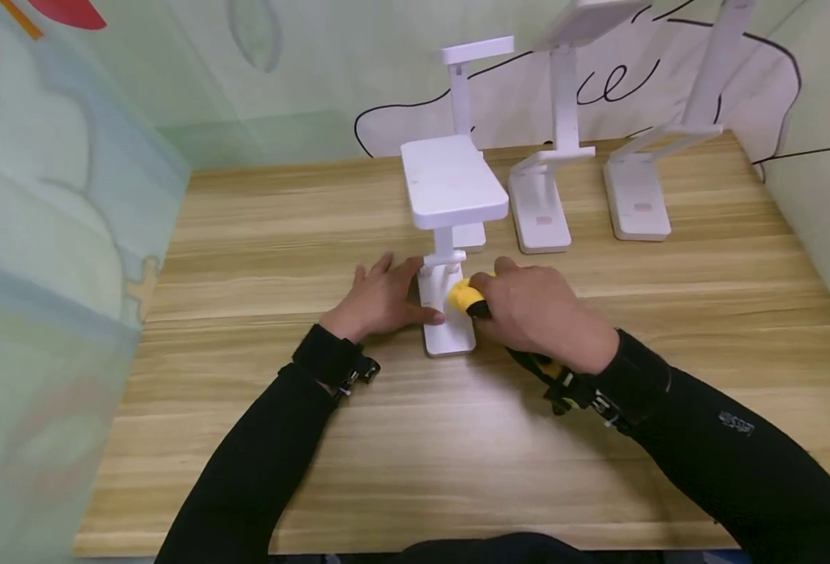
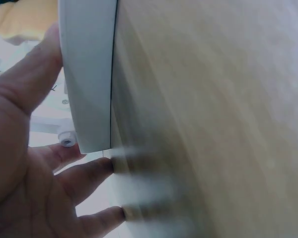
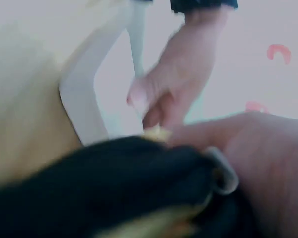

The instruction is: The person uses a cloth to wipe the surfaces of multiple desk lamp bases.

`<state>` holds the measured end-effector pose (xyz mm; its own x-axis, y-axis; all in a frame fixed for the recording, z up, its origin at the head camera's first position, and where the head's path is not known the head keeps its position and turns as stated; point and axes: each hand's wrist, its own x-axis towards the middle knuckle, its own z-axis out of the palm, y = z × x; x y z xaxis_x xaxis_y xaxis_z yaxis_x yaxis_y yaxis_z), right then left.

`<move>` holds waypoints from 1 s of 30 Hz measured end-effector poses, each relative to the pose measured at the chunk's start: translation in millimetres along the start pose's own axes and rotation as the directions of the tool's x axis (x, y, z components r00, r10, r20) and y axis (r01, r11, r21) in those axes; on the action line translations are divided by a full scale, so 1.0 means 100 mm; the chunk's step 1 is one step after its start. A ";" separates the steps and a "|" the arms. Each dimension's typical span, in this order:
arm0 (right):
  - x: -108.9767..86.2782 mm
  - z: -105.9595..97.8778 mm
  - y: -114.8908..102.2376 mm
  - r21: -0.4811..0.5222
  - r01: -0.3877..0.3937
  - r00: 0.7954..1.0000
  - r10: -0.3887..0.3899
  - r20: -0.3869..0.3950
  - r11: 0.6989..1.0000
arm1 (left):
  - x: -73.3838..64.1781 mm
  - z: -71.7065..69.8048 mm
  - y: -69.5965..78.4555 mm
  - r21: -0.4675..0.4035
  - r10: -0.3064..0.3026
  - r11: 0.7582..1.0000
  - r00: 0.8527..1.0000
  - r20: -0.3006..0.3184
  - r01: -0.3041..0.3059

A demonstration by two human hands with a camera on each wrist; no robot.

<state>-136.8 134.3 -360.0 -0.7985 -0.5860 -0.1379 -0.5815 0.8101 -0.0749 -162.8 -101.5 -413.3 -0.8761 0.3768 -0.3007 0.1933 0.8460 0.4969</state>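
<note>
A white folding phone stand [image 1: 453, 176] stands upright on the table, its tilted top plate above the hands. My left hand [image 1: 385, 301] holds its base [image 2: 89, 74] from the left. The thumb lies over the base and the index finger reaches the hinge, while other fingers spread on the table. My right hand [image 1: 538, 305] grips a yellow-and-black power tool [image 1: 466, 296], shaped like a cordless drill, with its nose over the base. The tool's black body [image 3: 104, 178] fills the lower right wrist view, blurred. Whether its tip touches the stand is hidden.
Behind stand more white phone stands: one partly hidden [image 1: 460, 102], one in the middle [image 1: 542, 207] and one at the right [image 1: 636, 196]. The wood-grain table [image 1: 260, 235] meets printed wall panels [image 1: 267, 86] at the back and sides.
</note>
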 end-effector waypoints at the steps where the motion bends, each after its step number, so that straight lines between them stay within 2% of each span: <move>1: 0.02 0.04 -0.05 -0.001 0.031 0.998 -0.031 -0.062 1.000 | -0.01 -0.01 0.00 -0.001 0.001 1.000 1.000 -0.002 -0.001; 3: 0.10 0.13 -0.14 0.003 0.084 0.982 -0.082 -0.168 0.996 | -0.02 -0.01 -0.01 -0.004 0.002 1.000 1.000 -0.006 -0.002; 5: 0.19 0.21 -0.19 0.011 0.100 0.975 -0.095 -0.202 0.995 | -0.02 0.00 -0.02 0.000 0.007 1.000 1.000 -0.010 -0.007; 10: 0.31 0.23 -0.08 0.043 0.050 0.992 -0.044 -0.114 0.998 | -0.02 0.01 0.00 -0.011 0.009 1.000 1.000 -0.019 -0.009; 14: 0.26 0.16 0.15 0.111 0.013 1.000 -0.012 -0.009 0.994 | -0.04 -0.01 0.01 -0.001 -0.011 1.000 1.000 -0.005 0.011; 16: 0.22 0.10 0.24 0.114 -0.024 0.999 0.020 0.040 0.993 | -0.04 -0.02 0.01 0.004 -0.016 1.000 1.000 -0.003 0.016; 18: 0.18 0.04 0.29 0.093 -0.051 0.998 0.047 0.046 0.994 | -0.03 -0.02 0.02 -0.004 -0.019 1.000 1.000 -0.002 0.019; 20: 0.15 0.01 0.28 0.076 -0.047 0.999 0.045 0.022 0.996 | -0.03 -0.02 0.01 -0.011 -0.022 1.000 1.000 -0.001 0.022; 23: 0.16 0.06 0.25 0.099 0.026 0.999 -0.024 -0.022 0.995 | -0.03 -0.02 0.01 -0.017 -0.029 0.999 1.000 0.005 0.029; 26: 0.18 0.14 0.30 0.165 0.079 0.997 -0.080 -0.006 0.983 | -0.03 -0.02 0.01 -0.020 -0.026 0.999 1.000 0.008 0.026; 30: 0.13 0.14 0.49 0.141 -0.017 0.999 0.012 0.031 0.990 | -0.03 -0.01 0.00 -0.031 -0.019 0.999 1.000 0.021 0.020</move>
<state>-173.2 167.2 -379.7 -0.8004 -0.5750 -0.1695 -0.5405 0.8145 -0.2109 -160.3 -103.1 -411.1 -0.8702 0.3684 -0.3271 0.1621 0.8411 0.5161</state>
